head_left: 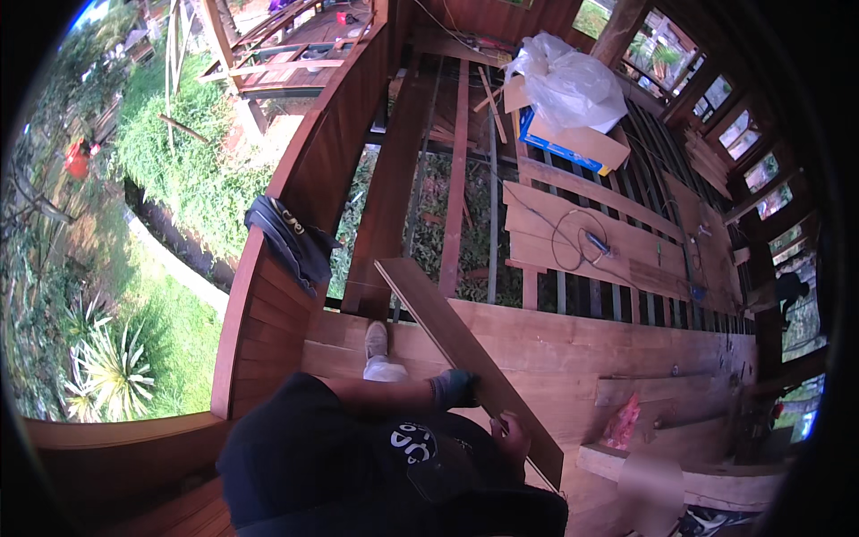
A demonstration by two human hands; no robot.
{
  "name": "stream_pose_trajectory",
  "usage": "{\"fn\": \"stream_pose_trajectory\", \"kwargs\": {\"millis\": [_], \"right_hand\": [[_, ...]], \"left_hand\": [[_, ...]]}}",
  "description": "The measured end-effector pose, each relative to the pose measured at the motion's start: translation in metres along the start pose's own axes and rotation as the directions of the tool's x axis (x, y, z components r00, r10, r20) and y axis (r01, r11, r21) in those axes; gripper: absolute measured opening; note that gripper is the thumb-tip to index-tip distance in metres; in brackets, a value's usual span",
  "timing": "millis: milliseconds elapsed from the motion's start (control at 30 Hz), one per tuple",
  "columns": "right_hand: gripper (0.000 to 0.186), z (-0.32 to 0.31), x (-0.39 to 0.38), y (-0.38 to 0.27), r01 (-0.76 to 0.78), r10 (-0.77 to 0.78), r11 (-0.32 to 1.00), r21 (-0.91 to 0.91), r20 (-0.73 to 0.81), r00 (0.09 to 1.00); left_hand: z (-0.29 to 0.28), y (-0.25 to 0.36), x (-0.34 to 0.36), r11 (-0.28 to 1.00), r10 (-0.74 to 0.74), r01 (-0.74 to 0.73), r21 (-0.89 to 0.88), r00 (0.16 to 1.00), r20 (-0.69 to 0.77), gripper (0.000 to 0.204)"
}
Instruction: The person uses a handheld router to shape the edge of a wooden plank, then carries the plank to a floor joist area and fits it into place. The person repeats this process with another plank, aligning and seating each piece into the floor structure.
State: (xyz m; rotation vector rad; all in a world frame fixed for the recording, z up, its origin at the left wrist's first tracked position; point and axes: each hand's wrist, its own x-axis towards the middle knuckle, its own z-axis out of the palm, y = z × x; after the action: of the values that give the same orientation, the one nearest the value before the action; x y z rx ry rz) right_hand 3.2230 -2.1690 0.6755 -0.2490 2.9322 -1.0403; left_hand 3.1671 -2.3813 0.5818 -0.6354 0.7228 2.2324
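A long wooden floorboard (474,358) is held at a slant in front of me, its far end near the open joists and its near end by my right side. My left hand (456,389), in a dark glove, is closed on the board's left edge near mid-length. My right hand (510,434) is bare, with fingers curled in at the board's near half; what is pinched in them is too small to tell. Below lies the laid plank floor (555,345), where my shoe (377,340) rests close to its far edge.
Open joists (455,179) with gaps over plants lie ahead. A low wooden wall (268,313) with a dark cloth (286,237) runs along the left. A carton (573,143) under clear plastic, loose boards (564,233) and a corded tool (597,242) lie farther off. A pink bag (622,421) is at right.
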Motion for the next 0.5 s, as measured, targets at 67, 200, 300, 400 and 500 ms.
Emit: {"fn": "stream_pose_trajectory", "kwargs": {"millis": [67, 200, 300, 400, 500], "right_hand": [[0.031, -0.028, -0.028, 0.029, -0.196, 0.198, 0.980, 0.029, -0.103, 0.975], [0.041, -0.079, -0.068, 0.108, -0.510, 0.429, 0.835, -0.205, -0.337, 0.838], [0.058, -0.085, -0.086, 0.156, -0.715, 0.656, 0.695, -0.072, -0.343, 0.673], [0.057, -0.079, -0.084, 0.190, -0.728, 0.864, 0.458, 0.510, -0.063, 0.499], [0.041, -0.076, -0.068, 0.210, -0.541, 0.879, 0.227, 0.810, 0.069, 0.472]], "left_hand": [[-0.004, -0.012, -0.003, 1.000, 0.010, -0.010, -0.026, 1.000, 0.014, 0.038], [-0.011, 0.009, -0.020, 0.989, 0.125, -0.139, 0.057, 0.972, 0.201, 0.035], [-0.005, 0.033, -0.028, 0.986, 0.169, -0.163, -0.045, 0.956, 0.238, 0.039], [0.020, 0.056, -0.013, 0.982, 0.122, -0.142, 0.122, 0.980, 0.160, 0.045], [0.057, 0.070, 0.031, 0.994, 0.052, -0.066, 0.089, 0.987, 0.154, 0.046]]}}
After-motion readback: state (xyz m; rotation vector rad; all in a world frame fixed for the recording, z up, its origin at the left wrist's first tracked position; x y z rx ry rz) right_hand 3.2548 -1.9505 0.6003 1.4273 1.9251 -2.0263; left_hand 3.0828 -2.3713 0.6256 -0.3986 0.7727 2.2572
